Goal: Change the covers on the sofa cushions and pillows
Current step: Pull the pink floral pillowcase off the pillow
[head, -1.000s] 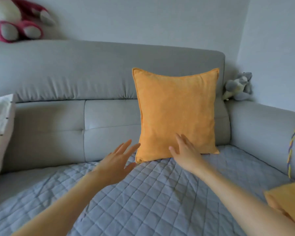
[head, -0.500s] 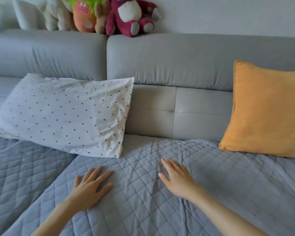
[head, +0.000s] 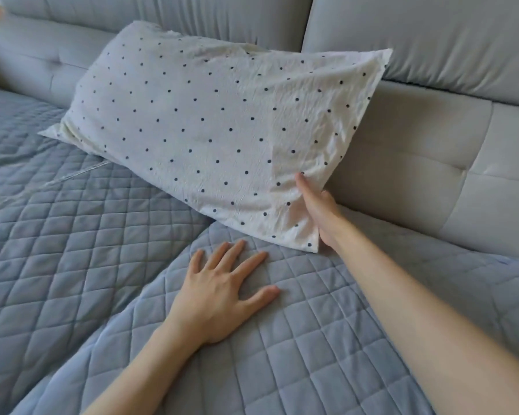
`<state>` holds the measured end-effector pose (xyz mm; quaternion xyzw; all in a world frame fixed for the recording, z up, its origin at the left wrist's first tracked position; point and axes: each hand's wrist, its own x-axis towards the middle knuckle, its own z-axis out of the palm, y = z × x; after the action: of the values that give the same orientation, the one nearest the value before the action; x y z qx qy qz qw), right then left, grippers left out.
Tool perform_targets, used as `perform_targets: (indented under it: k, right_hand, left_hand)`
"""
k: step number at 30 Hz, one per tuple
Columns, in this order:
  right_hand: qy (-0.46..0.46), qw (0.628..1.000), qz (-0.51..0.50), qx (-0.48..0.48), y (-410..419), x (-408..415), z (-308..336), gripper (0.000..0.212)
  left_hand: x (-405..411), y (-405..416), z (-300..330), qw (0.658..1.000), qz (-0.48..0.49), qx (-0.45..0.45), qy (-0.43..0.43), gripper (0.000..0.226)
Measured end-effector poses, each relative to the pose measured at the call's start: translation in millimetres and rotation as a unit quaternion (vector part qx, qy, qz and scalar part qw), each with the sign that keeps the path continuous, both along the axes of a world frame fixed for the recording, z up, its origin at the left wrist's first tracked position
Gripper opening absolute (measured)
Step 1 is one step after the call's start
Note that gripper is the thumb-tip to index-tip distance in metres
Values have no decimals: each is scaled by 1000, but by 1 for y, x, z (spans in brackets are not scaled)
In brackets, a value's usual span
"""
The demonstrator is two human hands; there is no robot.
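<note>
A white pillow with small dark dots (head: 210, 127) leans against the grey sofa back (head: 432, 40), its lower edge resting on the seat. My right hand (head: 321, 211) holds the pillow's near right end, with the thumb on the front of the cover and the fingers hidden behind it. My left hand (head: 222, 295) lies flat on the blue quilted seat cover (head: 72, 235) just in front of the pillow's lower corner, fingers spread and holding nothing.
The grey padded lower back cushion (head: 417, 181) runs along behind the seat to the right. A seam between two quilted sections crosses the seat diagonally at the left.
The view swung left from the orange cushion to the dotted pillow. My right hand left the seat and took the pillow's end. My left hand stays flat on the quilt.
</note>
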<state>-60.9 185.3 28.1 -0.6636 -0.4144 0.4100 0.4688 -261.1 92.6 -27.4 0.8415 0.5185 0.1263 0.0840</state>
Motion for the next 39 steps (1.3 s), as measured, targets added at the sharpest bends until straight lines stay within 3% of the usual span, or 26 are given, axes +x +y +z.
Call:
perform_targets:
  k: [5, 10, 12, 15, 21, 28, 31, 34, 37, 39]
  right_hand:
    - [15, 995, -71, 66, 9, -18, -7, 43]
    - [-24, 985, -53, 160, -48, -38, -11, 31]
    - [-35, 984, -39, 172, -80, -30, -10, 26]
    - [-59, 983, -63, 163, -135, 8, 5, 34]
    - [-107, 975, -133, 145, -256, 101, 63, 33]
    - [-73, 969, -181, 152, -378, 140, 104, 37]
    - [-206, 972, -106, 34, -420, 151, 89, 48]
    - [-333, 941, -51, -35, -450, 160, 62, 47]
    - [-365, 923, -104, 60, -466, 160, 60, 50]
    - [-329, 925, -108, 156, -464, 156, 71, 48]
  left_hand:
    - [-3, 1, -6, 999, 2, 15, -31, 87]
    - [-12, 0, -10, 958, 45, 88, -269, 63]
    - [-15, -9, -5, 942, 57, 141, -299, 59]
    - [-10, -33, 7, 950, 23, 199, -239, 61]
    - [52, -87, 61, 943, -153, 273, -111, 61]
    - [131, -173, 112, 930, -262, 206, -156, 42]
    - [123, -190, 90, 938, -269, 146, -162, 41]
    - [113, -204, 67, 954, -279, 29, -109, 58]
    - [123, -224, 74, 950, -245, -60, -185, 46]
    - [135, -241, 92, 944, -209, -42, -253, 30]
